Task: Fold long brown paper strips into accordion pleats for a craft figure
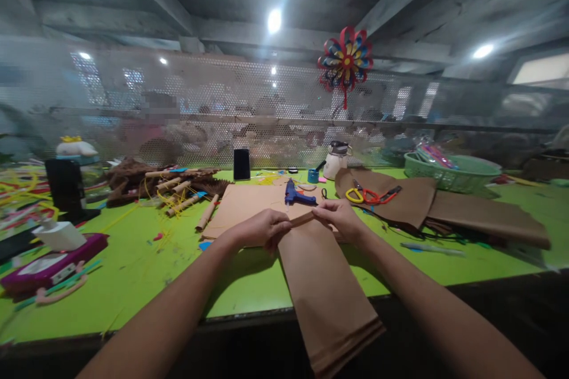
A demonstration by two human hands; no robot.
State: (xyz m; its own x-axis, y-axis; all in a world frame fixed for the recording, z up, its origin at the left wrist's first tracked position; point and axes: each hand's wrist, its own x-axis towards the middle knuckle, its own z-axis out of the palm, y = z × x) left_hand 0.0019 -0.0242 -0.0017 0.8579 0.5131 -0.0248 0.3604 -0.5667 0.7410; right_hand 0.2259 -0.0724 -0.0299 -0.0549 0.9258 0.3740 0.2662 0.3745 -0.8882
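A long strip of brown paper (326, 290) runs from the middle of the green table (133, 272) out over its near edge, its far end rolled into a thin tube. My left hand (262, 230) pinches the left end of that roll with closed fingers. My right hand (340, 216) pinches the right end the same way. The strip lies over a flat brown sheet (249, 201). A blue glue gun (296, 194) rests on the sheet just beyond my hands.
Rolled paper sticks (186, 201) and brown scraps lie at back left. Scissors (371, 194) sit on folded brown paper (444, 204) at right, beside a green basket (448, 174). A dark phone (241, 164) stands upright at the back. A purple box (48, 266) is at left.
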